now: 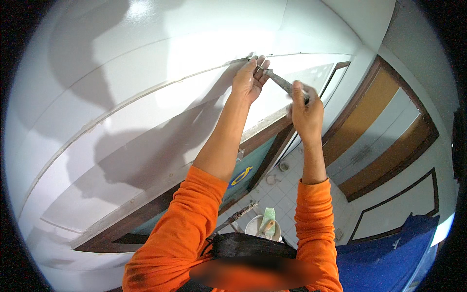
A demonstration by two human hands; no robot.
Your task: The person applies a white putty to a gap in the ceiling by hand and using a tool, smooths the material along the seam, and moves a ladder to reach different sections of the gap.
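Observation:
My left hand (249, 82) is raised to the white panelled wall (204, 31), its fingers curled round the front end of a long, grey, stained tool (279, 80) at a thin horizontal seam (112, 111). A small whitish bit shows at the tool's tip beside my thumb; what it is I cannot tell. My right hand (305, 112), lower and to the right, grips the tool's rear part, which slants down from the seam. Strong shadows of my arms fall on the wall.
Below the wall runs a brown door frame around a teal panel (258, 158). A brown-and-grey door (365, 126) stands at the right. On the tiled floor are a white bucket (250, 228) with a green item inside, a long tool (236, 215) and a small container (283, 166). Blue cloth (379, 263) hangs lower right.

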